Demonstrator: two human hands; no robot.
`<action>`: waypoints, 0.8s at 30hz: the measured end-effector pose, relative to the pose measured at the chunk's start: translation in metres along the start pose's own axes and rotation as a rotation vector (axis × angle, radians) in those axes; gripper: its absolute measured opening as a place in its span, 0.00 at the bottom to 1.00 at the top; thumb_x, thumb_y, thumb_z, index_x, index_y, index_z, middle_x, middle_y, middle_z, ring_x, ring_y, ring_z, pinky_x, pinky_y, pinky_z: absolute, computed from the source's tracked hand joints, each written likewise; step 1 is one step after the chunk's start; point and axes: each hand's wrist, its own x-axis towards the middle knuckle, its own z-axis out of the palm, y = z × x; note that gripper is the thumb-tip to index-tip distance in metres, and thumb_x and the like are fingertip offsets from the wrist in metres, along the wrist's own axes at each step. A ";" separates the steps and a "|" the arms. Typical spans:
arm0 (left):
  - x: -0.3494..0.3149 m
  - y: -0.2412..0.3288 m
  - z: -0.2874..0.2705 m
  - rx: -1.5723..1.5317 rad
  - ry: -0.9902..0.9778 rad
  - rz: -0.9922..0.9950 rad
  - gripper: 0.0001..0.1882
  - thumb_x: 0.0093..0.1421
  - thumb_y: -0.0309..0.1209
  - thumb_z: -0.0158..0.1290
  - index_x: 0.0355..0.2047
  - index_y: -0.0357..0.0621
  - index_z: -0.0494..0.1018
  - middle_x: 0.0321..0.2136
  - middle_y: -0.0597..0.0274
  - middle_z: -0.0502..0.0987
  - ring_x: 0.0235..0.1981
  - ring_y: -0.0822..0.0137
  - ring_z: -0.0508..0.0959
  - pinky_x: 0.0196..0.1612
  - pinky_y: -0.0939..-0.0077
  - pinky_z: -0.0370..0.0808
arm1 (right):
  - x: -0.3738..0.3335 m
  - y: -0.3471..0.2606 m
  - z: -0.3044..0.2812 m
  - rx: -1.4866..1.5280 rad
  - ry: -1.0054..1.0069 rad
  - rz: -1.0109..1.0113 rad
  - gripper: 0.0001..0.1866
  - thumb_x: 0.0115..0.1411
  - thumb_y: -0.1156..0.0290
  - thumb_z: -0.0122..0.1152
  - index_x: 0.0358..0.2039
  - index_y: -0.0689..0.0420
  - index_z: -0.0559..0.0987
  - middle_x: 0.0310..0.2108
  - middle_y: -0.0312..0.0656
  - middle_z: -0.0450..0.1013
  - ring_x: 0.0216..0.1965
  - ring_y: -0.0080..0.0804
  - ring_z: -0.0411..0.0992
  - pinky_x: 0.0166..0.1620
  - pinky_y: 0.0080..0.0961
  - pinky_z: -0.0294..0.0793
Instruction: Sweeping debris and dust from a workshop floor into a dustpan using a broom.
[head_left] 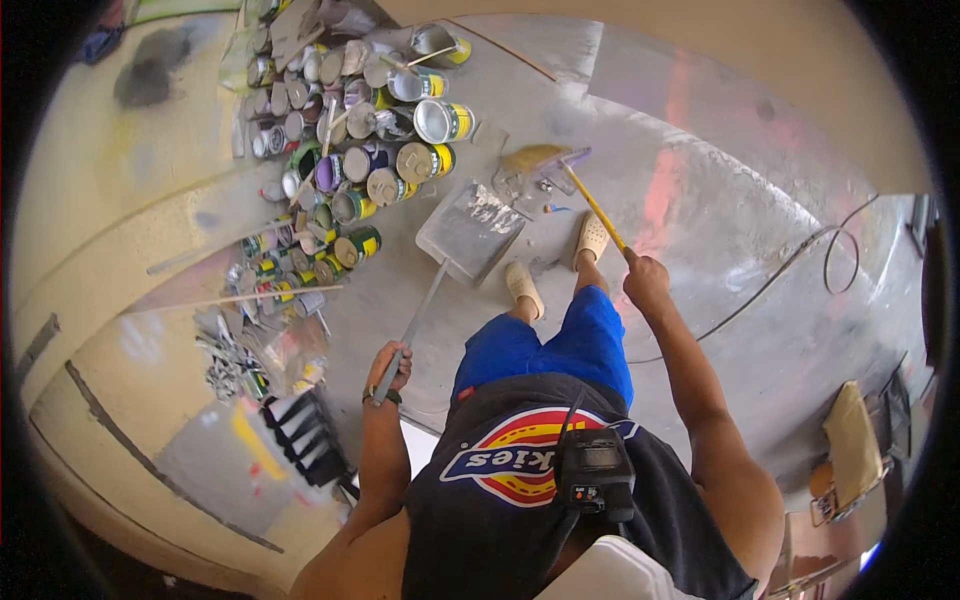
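Observation:
My left hand is closed round the grey handle of a long-handled dustpan, whose pan rests on the floor with pale debris along its far edge. My right hand grips the yellow handle of a broom. The broom's tan bristles lie on the floor beyond the pan, to its right. Between the bristles and the pan is a small heap of litter, with clear plastic and small bits that I cannot make out.
Many paint cans crowd the floor at the left, with wooden sticks across some. A black cable trails over the floor at the right. My feet in beige clogs stand near the pan. A board leans at the lower right.

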 end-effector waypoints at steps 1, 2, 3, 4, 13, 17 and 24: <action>0.004 -0.004 -0.004 -0.026 -0.004 -0.002 0.10 0.48 0.34 0.50 0.22 0.44 0.62 0.15 0.68 0.67 0.10 0.80 0.64 0.11 0.91 0.64 | 0.004 -0.008 -0.004 -0.026 0.050 -0.006 0.19 0.42 0.77 0.47 0.39 0.54 0.71 0.21 0.47 0.70 0.24 0.42 0.71 0.27 0.36 0.70; 0.008 -0.009 -0.008 -0.050 0.006 0.010 0.10 0.47 0.34 0.50 0.22 0.44 0.62 0.15 0.68 0.67 0.10 0.80 0.64 0.11 0.91 0.64 | 0.009 -0.017 -0.008 -0.050 0.099 -0.019 0.20 0.42 0.77 0.47 0.40 0.53 0.71 0.21 0.47 0.70 0.25 0.43 0.71 0.28 0.36 0.70; 0.010 -0.016 -0.013 -0.074 0.016 0.021 0.10 0.47 0.34 0.50 0.21 0.44 0.62 0.14 0.68 0.66 0.10 0.80 0.64 0.11 0.91 0.64 | 0.022 -0.027 -0.012 -0.067 0.093 -0.042 0.20 0.42 0.77 0.47 0.40 0.53 0.71 0.21 0.47 0.70 0.25 0.43 0.71 0.28 0.36 0.70; 0.010 -0.024 -0.016 -0.101 0.014 0.019 0.10 0.47 0.34 0.50 0.21 0.44 0.62 0.14 0.68 0.66 0.10 0.80 0.64 0.11 0.91 0.64 | 0.046 -0.038 -0.016 -0.076 0.105 -0.058 0.20 0.42 0.77 0.47 0.40 0.53 0.71 0.22 0.48 0.70 0.25 0.43 0.71 0.29 0.37 0.70; 0.024 -0.099 -0.080 -0.352 -0.101 0.016 0.08 0.50 0.33 0.48 0.22 0.45 0.62 0.15 0.68 0.67 0.11 0.79 0.66 0.12 0.89 0.66 | 0.224 -0.128 0.007 -0.150 0.098 -0.222 0.15 0.47 0.75 0.45 0.37 0.54 0.72 0.29 0.50 0.72 0.33 0.45 0.71 0.36 0.37 0.71; 0.039 -0.115 -0.117 -0.395 -0.081 0.001 0.09 0.51 0.34 0.48 0.22 0.46 0.62 0.15 0.68 0.67 0.11 0.80 0.66 0.12 0.90 0.66 | 0.193 -0.130 0.036 -0.382 -0.056 -0.281 0.14 0.48 0.74 0.44 0.36 0.56 0.72 0.29 0.48 0.72 0.32 0.44 0.71 0.36 0.37 0.70; 0.089 -0.117 -0.164 -0.299 -0.011 0.108 0.08 0.49 0.35 0.48 0.20 0.46 0.64 0.15 0.68 0.68 0.11 0.81 0.66 0.12 0.90 0.67 | 0.058 -0.097 0.021 -0.510 -0.152 -0.225 0.20 0.46 0.76 0.46 0.42 0.49 0.70 0.26 0.48 0.71 0.30 0.44 0.70 0.33 0.38 0.69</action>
